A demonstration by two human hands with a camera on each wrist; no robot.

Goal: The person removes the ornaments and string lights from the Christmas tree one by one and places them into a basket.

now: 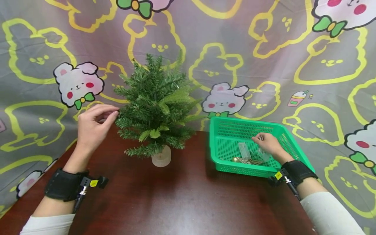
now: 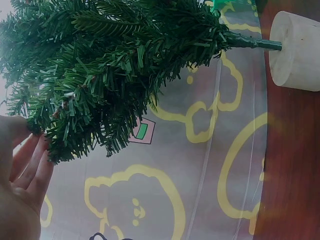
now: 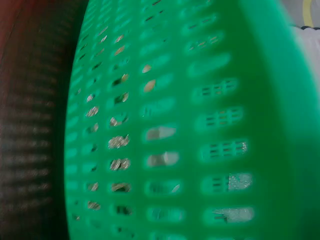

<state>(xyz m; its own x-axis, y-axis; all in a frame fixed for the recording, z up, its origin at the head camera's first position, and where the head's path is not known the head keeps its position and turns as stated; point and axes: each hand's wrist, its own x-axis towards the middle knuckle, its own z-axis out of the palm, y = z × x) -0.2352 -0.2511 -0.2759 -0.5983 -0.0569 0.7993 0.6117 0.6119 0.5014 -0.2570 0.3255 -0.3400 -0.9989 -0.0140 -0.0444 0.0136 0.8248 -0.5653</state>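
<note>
A small artificial Christmas tree (image 1: 155, 101) stands upright on a pale round base (image 1: 161, 157). My left hand (image 1: 93, 125) is at its left side, thumb and fingertips pinching the tip of a branch (image 2: 55, 142). Inside the green basket (image 1: 217, 164), my right hand (image 1: 271, 144) has curled fingers around a small shiny piece (image 1: 260, 138), mostly covered by the fingers. Under this hand lies crumpled clear plastic (image 1: 264, 156). A clear plastic box (image 1: 243, 150), a gold ball (image 1: 235, 159) and several thin gold-coloured pieces (image 1: 249, 161) rest in the basket too. The basket wall hides the right hand in the right wrist view.
A dark red-brown table (image 1: 188, 205) carries the tree and the basket. Behind them hangs a grey curtain (image 1: 188, 29) printed with yellow outlines and white rabbits. The basket's slotted wall (image 3: 165, 120) stands close in front of the right wrist camera.
</note>
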